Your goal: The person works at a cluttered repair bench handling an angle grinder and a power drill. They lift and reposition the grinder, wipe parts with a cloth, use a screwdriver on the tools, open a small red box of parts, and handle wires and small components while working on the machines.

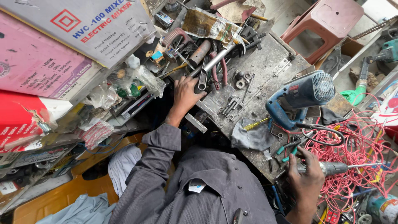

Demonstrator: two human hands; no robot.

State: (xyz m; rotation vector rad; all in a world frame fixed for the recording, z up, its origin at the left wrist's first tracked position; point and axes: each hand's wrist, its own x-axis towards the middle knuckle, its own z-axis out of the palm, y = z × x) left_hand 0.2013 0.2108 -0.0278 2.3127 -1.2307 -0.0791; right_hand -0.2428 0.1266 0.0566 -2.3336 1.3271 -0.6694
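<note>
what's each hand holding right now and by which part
The right hand grips a screwdriver by its handle. The left hand rests on the spanner among the tools; whether it grips it cannot be told.

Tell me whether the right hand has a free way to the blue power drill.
Probably yes: the right hand, gripping a screwdriver, sits just below the blue power drill; only a black cable and pliers lie between.

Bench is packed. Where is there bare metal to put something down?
Barest: the grey bench top between the loose nuts and the blue power tool, towards the far corner. Crowded: the tool heap by the left hand, and the red wire tangle around the right hand.
</note>
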